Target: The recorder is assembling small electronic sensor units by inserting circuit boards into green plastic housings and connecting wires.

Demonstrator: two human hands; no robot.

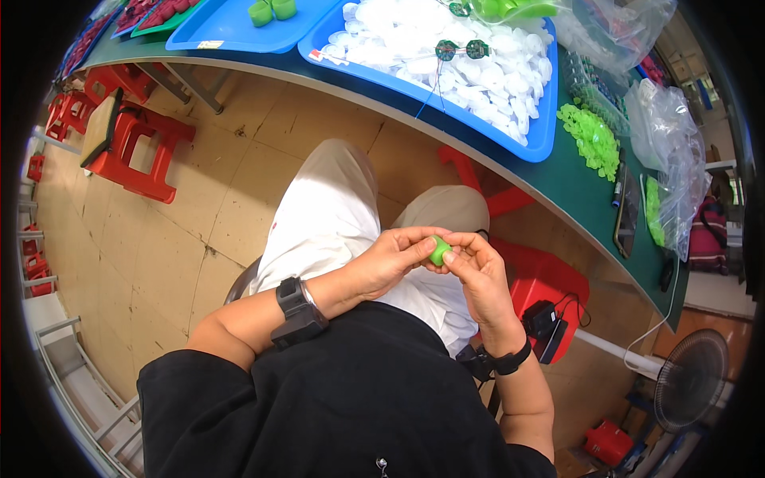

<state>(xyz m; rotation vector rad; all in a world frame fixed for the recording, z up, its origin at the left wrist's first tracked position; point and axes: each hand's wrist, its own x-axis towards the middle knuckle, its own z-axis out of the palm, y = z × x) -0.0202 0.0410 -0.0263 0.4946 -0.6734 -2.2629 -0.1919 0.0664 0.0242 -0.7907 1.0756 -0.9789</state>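
A small bright green plastic cap-like piece (439,251) is pinched between my two hands above my lap. My left hand (396,253) grips it from the left with thumb and fingers. From the right, my right hand (476,267) has its thumb and fingertips on the same piece. The fingers cover part of it, so its full shape is hidden. On the table ahead, a blue tray (545,135) holds many white translucent plastic pieces (478,76). Two small green circuit boards with thin wires (462,50) lie on top of those pieces.
A second blue tray (231,36) with several green cylindrical pieces (271,10) stands further left. Small light-green parts (591,135) are heaped on the green tabletop beside clear plastic bags (665,127). A phone (627,215) lies near the table edge. Red stools (143,151) and a fan (692,378) stand around me.
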